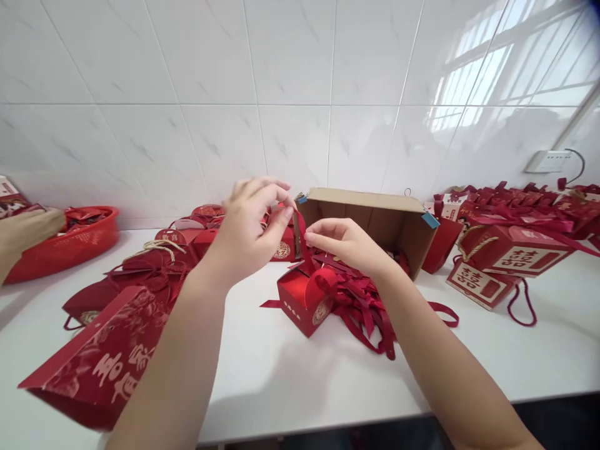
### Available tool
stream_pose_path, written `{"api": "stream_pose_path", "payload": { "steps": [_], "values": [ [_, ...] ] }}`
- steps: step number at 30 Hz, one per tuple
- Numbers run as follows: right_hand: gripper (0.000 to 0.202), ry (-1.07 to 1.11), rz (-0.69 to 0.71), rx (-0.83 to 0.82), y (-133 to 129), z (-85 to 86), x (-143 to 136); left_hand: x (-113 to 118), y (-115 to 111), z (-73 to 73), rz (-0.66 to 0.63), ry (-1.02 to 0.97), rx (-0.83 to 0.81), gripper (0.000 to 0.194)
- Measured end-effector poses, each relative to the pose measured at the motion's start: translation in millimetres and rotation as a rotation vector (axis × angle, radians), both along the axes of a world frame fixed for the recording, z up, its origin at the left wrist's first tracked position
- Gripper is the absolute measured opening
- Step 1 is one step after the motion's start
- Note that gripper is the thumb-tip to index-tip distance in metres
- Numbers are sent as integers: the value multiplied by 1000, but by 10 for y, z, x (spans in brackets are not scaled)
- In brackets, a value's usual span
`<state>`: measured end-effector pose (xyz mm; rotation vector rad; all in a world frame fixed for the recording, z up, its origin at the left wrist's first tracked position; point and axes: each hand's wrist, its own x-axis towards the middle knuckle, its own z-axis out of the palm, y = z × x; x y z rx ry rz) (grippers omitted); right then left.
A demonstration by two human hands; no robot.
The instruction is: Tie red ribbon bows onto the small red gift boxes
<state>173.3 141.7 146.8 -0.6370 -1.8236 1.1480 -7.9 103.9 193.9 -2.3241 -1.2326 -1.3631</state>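
Observation:
A loop of dark red ribbon [301, 222] rises above a small red gift box [295, 306] with gold print. My left hand [255, 225] pinches the ribbon between thumb and fingertips. On the other side, my right hand [349, 245] has thumb and index finger pressed together at the same ribbon. The box stands on the white table [262, 387] below both hands, with a ribbon end sticking out at its left. Beside it, under my right forearm, lies a heap of loose red ribbons [363, 303].
Behind the ribbons a cardboard box [365, 195] lies with its opening toward me. Red gift boxes and bags [150, 269] crowd the left; more printed boxes [520, 253] are stacked right. Another person's hand [35, 228] is over a red basket [100, 244] at far left.

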Motion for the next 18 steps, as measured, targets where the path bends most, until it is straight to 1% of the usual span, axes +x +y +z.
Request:
{"api": "stream_pose_path", "payload": {
  "steps": [2, 4, 5, 6, 8, 10, 13, 16, 18],
  "values": [
    [21, -11, 54, 84, -23, 173, -31, -14, -117, 73, 31, -2, 54, 11],
    [19, 1, 61, 149, -58, 271, -40, -53, -235, 74, 50, -5, 53, 10],
    [18, 29, 42, 161, -81, 298, -34, -81, -283, 59, 53, -8, 24, 13],
    [17, 78, 9, 162, -107, 313, -23, -115, -318, 38, 62, -10, -9, 20],
    [14, 216, -81, 169, -168, 325, 16, -187, -331, -18, 78, 47, -95, 31],
    [10, 357, -186, 222, -232, 328, 70, -243, -255, -90, 75, 195, -202, 28],
    [8, 470, -310, 325, -317, 338, 162, -249, -12, -237, 47, 427, -420, 18],
    [9, 455, -374, 347, -365, 353, 235, -169, 246, -380, 78, 518, -672, 14],
    [10, 449, -371, 326, -370, 362, 264, -109, 349, -419, 77, 547, -779, 7]
  ]
}}
